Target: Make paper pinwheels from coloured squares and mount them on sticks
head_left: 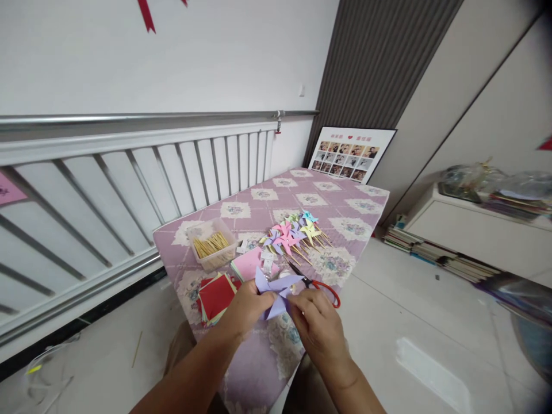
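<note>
A lavender paper pinwheel (279, 285) with folded blades is held above the near end of the table. My left hand (252, 302) grips it from the left, thumb across the paper near its centre. On the right side, the fingers of my right hand (317, 322) pinch at its edge; whether they hold anything else is hidden. Scissors with red handles (326, 288) lie just beyond my right hand. Behind the pinwheel are pink paper sheets (249, 263) and a small white packet (267, 261). A stack of coloured paper squares, red on top (218, 296), rests left of my left hand.
A clear plastic box (211, 244) of thin wooden sticks stands at the table's left. Several finished pinwheels on sticks (293, 233) are piled mid-table. The patterned tablecloth (284, 183) reaches toward a leaning photo board (351, 152). A radiator (172, 172) borders the left side.
</note>
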Demonstrator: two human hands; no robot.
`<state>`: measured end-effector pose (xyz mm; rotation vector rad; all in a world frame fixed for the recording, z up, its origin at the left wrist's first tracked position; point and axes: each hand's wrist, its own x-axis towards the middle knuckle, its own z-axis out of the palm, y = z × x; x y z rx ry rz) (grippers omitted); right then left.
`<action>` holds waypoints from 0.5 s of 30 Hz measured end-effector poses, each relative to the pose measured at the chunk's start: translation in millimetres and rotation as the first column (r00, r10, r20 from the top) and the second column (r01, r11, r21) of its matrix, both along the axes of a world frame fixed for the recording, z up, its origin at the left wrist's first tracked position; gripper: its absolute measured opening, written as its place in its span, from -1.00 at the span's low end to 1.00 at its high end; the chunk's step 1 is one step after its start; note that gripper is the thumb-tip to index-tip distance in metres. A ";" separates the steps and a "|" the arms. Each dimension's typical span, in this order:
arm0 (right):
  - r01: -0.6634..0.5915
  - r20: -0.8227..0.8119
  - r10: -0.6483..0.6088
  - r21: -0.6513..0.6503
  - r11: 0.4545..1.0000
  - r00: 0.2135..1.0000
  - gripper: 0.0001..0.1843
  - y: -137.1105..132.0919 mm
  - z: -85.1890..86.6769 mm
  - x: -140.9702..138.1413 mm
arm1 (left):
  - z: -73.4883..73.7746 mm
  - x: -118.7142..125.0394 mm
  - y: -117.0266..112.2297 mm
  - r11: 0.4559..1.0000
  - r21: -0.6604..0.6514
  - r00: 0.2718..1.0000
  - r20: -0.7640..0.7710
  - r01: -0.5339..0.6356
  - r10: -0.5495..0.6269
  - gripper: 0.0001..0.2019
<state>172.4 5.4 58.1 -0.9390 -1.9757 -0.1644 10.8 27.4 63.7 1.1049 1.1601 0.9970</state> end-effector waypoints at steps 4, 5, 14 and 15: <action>-0.014 0.156 0.010 0.022 1.000 0.988 -0.78 0.2 2.2 -0.1 | -2.2 -5.6 -1.7 1.000 0.027 1.000 0.001 -0.002 0.002 -0.75; -0.016 0.174 0.012 0.025 1.000 0.985 -0.78 0.3 2.6 -0.8 | -2.9 -6.6 -2.1 1.000 0.021 1.000 0.004 -0.007 0.007 -0.76; -0.010 0.213 0.003 0.032 0.999 0.977 -0.72 -0.2 10.0 -8.5 | -1.2 -13.9 -3.7 1.000 0.010 0.996 -0.089 -0.028 0.029 -0.81; -0.015 0.217 0.009 0.023 1.000 0.976 -0.72 -0.3 10.0 -8.1 | 0.0 -14.3 -4.3 1.000 0.010 0.995 -0.093 -0.029 0.030 -0.81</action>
